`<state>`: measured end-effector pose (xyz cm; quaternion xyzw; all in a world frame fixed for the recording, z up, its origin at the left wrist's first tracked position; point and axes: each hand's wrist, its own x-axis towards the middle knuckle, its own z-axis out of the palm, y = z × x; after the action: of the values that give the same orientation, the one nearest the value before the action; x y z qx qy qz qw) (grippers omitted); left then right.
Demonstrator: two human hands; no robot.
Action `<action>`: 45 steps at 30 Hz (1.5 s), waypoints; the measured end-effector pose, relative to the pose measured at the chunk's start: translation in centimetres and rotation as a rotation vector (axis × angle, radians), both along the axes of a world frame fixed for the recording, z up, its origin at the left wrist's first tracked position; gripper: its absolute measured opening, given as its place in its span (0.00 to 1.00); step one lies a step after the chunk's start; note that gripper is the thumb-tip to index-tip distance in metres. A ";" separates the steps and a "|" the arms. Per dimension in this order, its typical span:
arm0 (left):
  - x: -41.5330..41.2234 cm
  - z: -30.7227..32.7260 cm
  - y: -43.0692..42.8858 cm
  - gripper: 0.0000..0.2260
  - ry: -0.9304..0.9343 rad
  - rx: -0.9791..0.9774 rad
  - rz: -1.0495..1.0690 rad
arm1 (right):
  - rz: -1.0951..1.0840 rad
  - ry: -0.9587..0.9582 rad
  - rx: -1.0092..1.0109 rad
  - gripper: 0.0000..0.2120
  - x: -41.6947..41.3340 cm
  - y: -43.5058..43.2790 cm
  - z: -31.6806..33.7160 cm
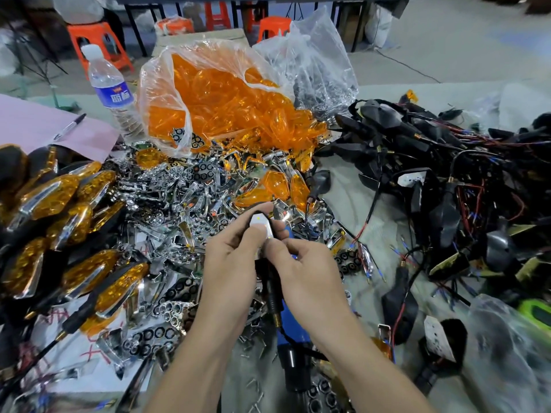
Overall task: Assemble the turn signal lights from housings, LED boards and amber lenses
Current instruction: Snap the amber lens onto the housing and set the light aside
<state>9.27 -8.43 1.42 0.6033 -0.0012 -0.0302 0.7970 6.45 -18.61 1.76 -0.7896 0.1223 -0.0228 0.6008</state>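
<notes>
left hand: fingers curled round black housing, held over the worktop | right hand: pinches the housing's near edge | white LED board: sits in the housing's top | amber lenses: in a clear bag behind | wired housings: heaped right | finished lights: stacked left
</notes>
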 end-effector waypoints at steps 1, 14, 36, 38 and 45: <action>-0.1 -0.1 -0.1 0.14 -0.002 0.012 -0.016 | -0.023 0.004 -0.014 0.28 0.0 -0.1 0.0; 0.6 -1.3 0.5 0.16 0.183 -0.114 -0.030 | -0.062 0.150 -0.655 0.07 1.4 -9.7 -1.7; 0.4 -1.4 -0.7 0.18 0.248 -0.199 -0.037 | -0.273 -0.147 -0.167 0.14 -0.8 -8.2 0.7; 0.4 -1.1 -0.9 0.18 0.255 -0.187 -0.041 | -0.141 -0.133 -0.116 0.11 -1.1 -6.1 1.2; -0.1 -0.3 -1.2 0.16 0.273 -0.118 0.019 | -0.192 -0.279 -0.481 0.10 -2.4 -0.4 -0.1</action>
<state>9.17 -9.59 1.13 0.5457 0.1112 -0.1045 0.8240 4.10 -18.96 1.66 -0.8834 0.1038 -0.2160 0.4027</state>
